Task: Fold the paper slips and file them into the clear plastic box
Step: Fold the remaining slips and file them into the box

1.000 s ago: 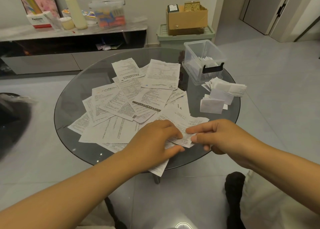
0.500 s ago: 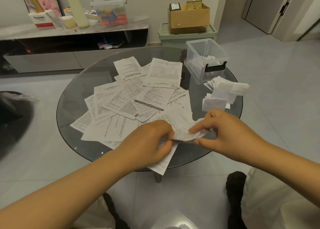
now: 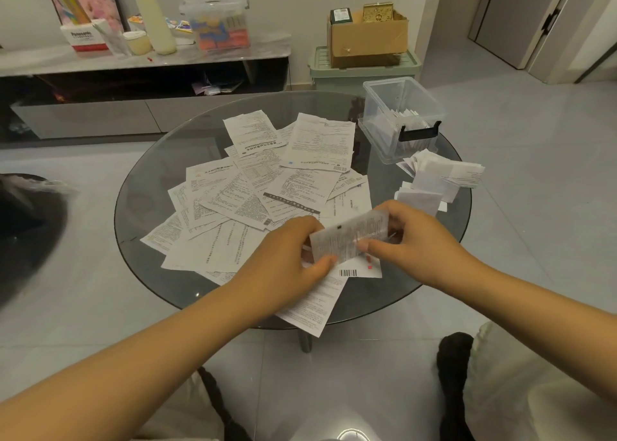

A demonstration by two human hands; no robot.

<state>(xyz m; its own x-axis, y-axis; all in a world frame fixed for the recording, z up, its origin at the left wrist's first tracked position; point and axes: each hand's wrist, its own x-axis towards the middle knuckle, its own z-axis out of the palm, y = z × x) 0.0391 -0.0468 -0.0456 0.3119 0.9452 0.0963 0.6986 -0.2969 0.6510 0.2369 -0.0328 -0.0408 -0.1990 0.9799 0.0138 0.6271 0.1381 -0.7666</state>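
Pinching one paper slip [image 3: 350, 240] between both hands, left hand [image 3: 293, 260] on its near-left corner, right hand [image 3: 410, 240] on the right end, held just above the glass surface [image 3: 140, 207], well short of the clear plastic box [image 3: 400, 117].

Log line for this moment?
both hands: left, right pinch slip over table | mid-fold | box open, part-filled

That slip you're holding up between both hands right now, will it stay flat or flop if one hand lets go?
The slip is thin printed paper pinched by the left hand and right hand, so it would probably droop from a single grip. It looks very light and may slide easily on the glass table.
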